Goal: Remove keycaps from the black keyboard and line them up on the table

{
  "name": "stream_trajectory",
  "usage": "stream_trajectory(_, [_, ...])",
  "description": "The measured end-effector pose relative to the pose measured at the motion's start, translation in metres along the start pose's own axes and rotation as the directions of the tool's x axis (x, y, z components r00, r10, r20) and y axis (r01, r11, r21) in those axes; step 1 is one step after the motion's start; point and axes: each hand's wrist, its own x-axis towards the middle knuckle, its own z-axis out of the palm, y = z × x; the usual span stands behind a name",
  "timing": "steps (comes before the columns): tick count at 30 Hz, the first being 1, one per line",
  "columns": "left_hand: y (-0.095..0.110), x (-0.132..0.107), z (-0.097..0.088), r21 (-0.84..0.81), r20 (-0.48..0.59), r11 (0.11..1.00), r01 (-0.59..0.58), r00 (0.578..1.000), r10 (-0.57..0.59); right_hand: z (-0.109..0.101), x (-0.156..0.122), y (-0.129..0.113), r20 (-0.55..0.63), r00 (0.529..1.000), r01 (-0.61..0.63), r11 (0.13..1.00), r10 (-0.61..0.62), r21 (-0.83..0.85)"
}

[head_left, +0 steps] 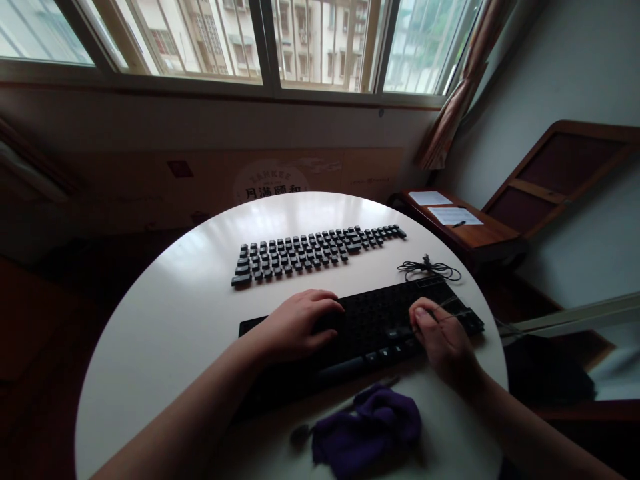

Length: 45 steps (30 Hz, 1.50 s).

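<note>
A black keyboard (370, 313) lies on the round white table with most of its keys off; a few keycaps remain along its lower row. My left hand (305, 323) rests on the keyboard's left half, thumb and fingers apart, steadying nothing else that I can see. Over the right part of the board, my right hand (440, 333) is closed in a pinch. Thin wire stems stick out behind its fingers, looking like a wire keycap puller (453, 301); its tip is hidden. Behind the keyboard, many loose black keycaps (300, 253) stand in keyboard-like rows.
A coiled black cable (427, 268) lies behind the keyboard's right end. Near me are a purple cloth (370, 427) and a thin brush-like tool (301, 435) partly under it. Beyond the white table (150, 347), papers (455, 215) lie on a wooden side table.
</note>
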Motion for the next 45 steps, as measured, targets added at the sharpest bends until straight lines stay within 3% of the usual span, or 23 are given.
stream_trajectory(3, [0.001, 0.0, -0.001, -0.001, -0.004, 1.0, -0.001, 1.0, 0.001, 0.0, 0.005, 0.0, -0.084, 0.992, -0.07, 0.973, 0.09, 0.221])
stream_trajectory(7, [0.001, -0.001, -0.001, 0.007, -0.01, 1.0, -0.016, 1.0, 0.016, 0.001, 0.006, 0.0, -0.07, 0.995, -0.056, 0.961, 0.078, 0.27])
stream_trajectory(12, [0.007, -0.001, -0.001, 0.076, -0.006, 0.997, -0.014, 1.0, 0.014, 0.001, -0.007, -0.003, 0.033, 0.988, 0.15, 0.987, -0.152, 0.053])
stream_trajectory(16, [0.027, -0.002, -0.004, 0.165, -0.053, 0.986, -0.032, 0.998, 0.041, 0.008, -0.015, -0.02, 0.269, 0.9, 0.392, 0.907, -0.342, -0.157])
stream_trajectory(20, [0.042, -0.002, -0.007, 0.243, -0.087, 0.97, -0.012, 0.996, 0.034, 0.02, -0.012, -0.046, 0.392, 0.84, 0.478, 0.854, -0.375, -0.207])
stream_trajectory(25, [0.041, -0.004, -0.009, 0.343, -0.105, 0.939, 0.002, 0.994, 0.036, 0.033, -0.006, -0.071, 0.466, 0.783, 0.557, 0.798, -0.411, -0.231])
stream_trajectory(33, [0.036, -0.005, -0.012, 0.371, -0.196, 0.927, 0.056, 0.98, 0.02, 0.034, 0.008, -0.084, 0.335, 0.879, 0.418, 0.886, -0.339, -0.201])
stream_trajectory(37, [0.037, -0.004, -0.011, 0.359, -0.212, 0.93, 0.083, 0.977, -0.005, 0.031, 0.019, -0.086, 0.276, 0.886, 0.435, 0.872, -0.372, -0.225])
stream_trajectory(42, [0.037, -0.004, -0.009, 0.343, -0.232, 0.935, 0.087, 0.973, -0.006, 0.034, 0.031, -0.089, 0.217, 0.853, 0.515, 0.83, -0.474, -0.213])
stream_trajectory(45, [0.035, -0.005, -0.009, 0.316, -0.256, 0.943, 0.108, 0.966, -0.025, 0.037, 0.037, -0.087, 0.174, 0.871, 0.485, 0.858, -0.459, -0.167])
